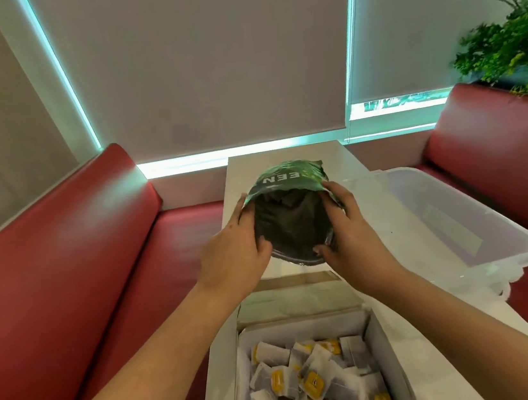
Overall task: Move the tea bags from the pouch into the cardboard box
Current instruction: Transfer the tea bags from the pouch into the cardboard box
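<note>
A green foil pouch (292,223) is held up above the white table (406,248), its mouth open toward me and its inside dark. My left hand (233,254) grips the pouch's left edge, and my right hand (347,232) grips its right edge. Below, near the table's front edge, stands the open cardboard box (231,372), flaps spread. Inside it lie several white tea bags (313,381) with yellow tags, heaped loosely. I cannot tell whether any tea bags are in the pouch.
A clear plastic bin (460,224) sits on the table's right side. Red padded benches (81,274) flank the table on both sides. A green plant (516,39) stands at the far right, and window blinds fill the back.
</note>
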`<state>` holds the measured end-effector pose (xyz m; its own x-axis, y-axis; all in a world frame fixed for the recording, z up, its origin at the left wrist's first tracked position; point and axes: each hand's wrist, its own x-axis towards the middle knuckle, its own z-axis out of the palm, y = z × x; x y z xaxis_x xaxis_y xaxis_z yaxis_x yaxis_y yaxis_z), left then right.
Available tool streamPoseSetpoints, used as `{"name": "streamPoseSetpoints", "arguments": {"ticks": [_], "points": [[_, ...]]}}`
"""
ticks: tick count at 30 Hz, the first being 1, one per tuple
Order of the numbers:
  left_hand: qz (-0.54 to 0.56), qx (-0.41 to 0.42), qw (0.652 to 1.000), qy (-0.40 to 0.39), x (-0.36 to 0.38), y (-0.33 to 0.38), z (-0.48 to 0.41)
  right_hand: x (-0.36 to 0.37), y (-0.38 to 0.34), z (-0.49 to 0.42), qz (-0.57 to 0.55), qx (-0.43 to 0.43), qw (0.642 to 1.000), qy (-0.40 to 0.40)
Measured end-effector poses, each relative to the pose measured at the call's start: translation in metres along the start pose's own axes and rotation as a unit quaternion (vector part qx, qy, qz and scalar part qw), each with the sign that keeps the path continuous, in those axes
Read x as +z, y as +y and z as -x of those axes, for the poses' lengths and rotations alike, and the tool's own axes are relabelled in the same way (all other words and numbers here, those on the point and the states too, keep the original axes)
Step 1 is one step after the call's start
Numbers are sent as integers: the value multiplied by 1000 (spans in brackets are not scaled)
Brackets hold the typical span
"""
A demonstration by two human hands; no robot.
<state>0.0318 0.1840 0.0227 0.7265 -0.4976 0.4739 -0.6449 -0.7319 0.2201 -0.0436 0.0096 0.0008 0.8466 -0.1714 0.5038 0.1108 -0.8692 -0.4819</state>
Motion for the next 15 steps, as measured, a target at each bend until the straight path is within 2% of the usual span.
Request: {"name": "streamPoseSetpoints", "arguments": {"ticks": [6,8,15], "points": [[29,74,986,145,-12,14,-5,-13,-10,-6,20,-51,991,124],[31,95,981,164,-14,16,-6,-14,-12,-8,20,-65,985,156],[25,96,979,175,-5,11,-5,-10,-10,-11,6,-70,986,149]]}}
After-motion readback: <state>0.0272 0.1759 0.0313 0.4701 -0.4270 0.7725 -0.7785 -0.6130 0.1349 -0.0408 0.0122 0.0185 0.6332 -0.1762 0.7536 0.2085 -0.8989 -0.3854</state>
